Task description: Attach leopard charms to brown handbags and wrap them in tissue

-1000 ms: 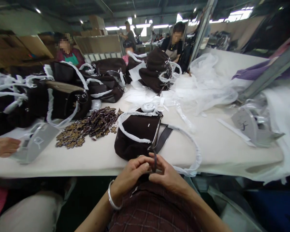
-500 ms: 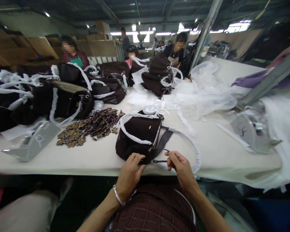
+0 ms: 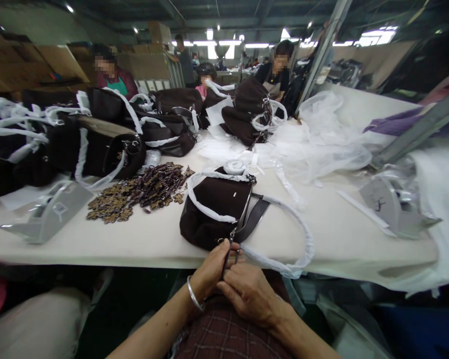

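Observation:
A dark brown handbag [image 3: 215, 204] lies on the table before me, its handle [image 3: 209, 212] wrapped in white. A long white-wrapped strap [image 3: 307, 239] loops out to its right. At the bag's near corner, a thin dark leather strap [image 3: 226, 262] hangs from a small metal clasp. My left hand [image 3: 215, 264] is closed on this thin strap, with the bracelet on that wrist. Close against it, my right hand [image 3: 249, 289] is closed around the strap's lower part; its fingertips are partly hidden.
Left of the bag lies a pile of beaded charms [image 3: 142, 194]. Grey tape dispensers stand at the left [image 3: 47, 212] and right [image 3: 392, 202]. More wrapped handbags [image 3: 97, 144] fill the back left. Clear plastic [image 3: 322, 144] covers the back right. Several people work beyond.
My right hand has moved left and down, beside my left hand. The thin strap, earlier stretched to the right, now points down toward me. My view has shifted slightly.

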Demonstrator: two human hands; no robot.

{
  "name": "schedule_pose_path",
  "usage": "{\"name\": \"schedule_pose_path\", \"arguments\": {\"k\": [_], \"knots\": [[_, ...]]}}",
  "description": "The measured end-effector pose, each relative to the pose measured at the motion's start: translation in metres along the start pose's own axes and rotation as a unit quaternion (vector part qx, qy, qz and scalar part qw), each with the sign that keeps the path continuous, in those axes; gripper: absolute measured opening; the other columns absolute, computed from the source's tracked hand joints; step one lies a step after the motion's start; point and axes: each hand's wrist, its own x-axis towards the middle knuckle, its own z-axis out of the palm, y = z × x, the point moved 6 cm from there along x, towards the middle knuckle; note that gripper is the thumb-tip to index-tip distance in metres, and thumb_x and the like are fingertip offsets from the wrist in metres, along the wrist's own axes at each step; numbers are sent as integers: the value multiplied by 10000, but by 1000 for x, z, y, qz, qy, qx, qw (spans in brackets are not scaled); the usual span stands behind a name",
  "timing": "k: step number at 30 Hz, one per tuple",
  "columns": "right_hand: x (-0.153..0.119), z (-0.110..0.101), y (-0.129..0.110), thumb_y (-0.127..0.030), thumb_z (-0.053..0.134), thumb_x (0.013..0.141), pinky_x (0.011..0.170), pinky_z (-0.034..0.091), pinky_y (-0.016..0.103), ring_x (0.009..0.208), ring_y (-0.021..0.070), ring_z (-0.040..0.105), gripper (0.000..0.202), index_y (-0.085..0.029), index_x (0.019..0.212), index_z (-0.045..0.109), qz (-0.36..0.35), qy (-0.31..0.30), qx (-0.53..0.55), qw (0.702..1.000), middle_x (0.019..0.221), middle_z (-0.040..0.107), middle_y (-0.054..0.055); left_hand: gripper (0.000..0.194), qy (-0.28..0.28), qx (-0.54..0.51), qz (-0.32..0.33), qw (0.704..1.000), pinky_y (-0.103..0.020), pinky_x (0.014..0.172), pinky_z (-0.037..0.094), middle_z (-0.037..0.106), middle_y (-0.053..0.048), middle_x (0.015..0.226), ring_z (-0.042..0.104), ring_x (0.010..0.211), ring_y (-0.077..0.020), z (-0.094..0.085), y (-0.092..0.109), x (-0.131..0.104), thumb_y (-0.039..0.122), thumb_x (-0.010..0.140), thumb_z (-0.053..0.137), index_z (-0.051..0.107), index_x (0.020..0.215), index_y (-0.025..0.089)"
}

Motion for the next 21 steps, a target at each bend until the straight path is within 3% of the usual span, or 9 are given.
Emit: {"name": "schedule_pose_path", "arguments": {"k": [4, 7, 13, 16, 21], "knots": [[0, 2, 1, -289, 451, 956, 646, 405, 305, 684, 164, 532, 285, -182, 710, 546, -14, -6, -17, 1000, 719, 603, 48, 237, 23, -102, -30, 994, -326, 764, 562, 718, -135, 851, 708, 787, -206, 6, 5, 1, 313, 939, 522, 604, 847, 111], [-3, 3, 4, -270, 443, 959, 634, 427, 303, 680, 164, 520, 263, -190, 729, 544, -4, -15, -9, 1000, 732, 589, 46, 170, 5, -120, -29, 992, -252, 642, 547, 700, -115, 799, 662, 650, -145, 7, 15, 2, 231, 900, 585, 604, 807, 90], [-8, 5, 10, -195, 449, 950, 820, 505, 341, 929, 205, 594, 154, -193, 1045, 571, 34, -17, 76, 996, 1013, 639, 88, 209, 3, -95, 38, 995, -147, 423, 369, 609, -12, 670, 463, 449, -47, 1, 27, 4, 292, 836, 668, 555, 796, 121], [-6, 7, 13, -191, 440, 952, 803, 514, 345, 904, 203, 598, 148, -197, 1016, 573, 34, -18, 82, 996, 987, 642, 83, 244, 9, -72, 50, 996, -157, 447, 396, 622, -17, 702, 506, 481, -64, -1, 32, 1, 353, 853, 643, 558, 903, 130], [1, 14, 18, -189, 448, 937, 687, 518, 340, 759, 195, 586, 167, -185, 830, 577, 29, -36, 38, 998, 841, 632, 70, 285, -7, -56, 63, 996, -204, 583, 499, 655, -29, 799, 600, 609, -99, -2, 37, -5, 333, 789, 726, 512, 854, 157]]}}
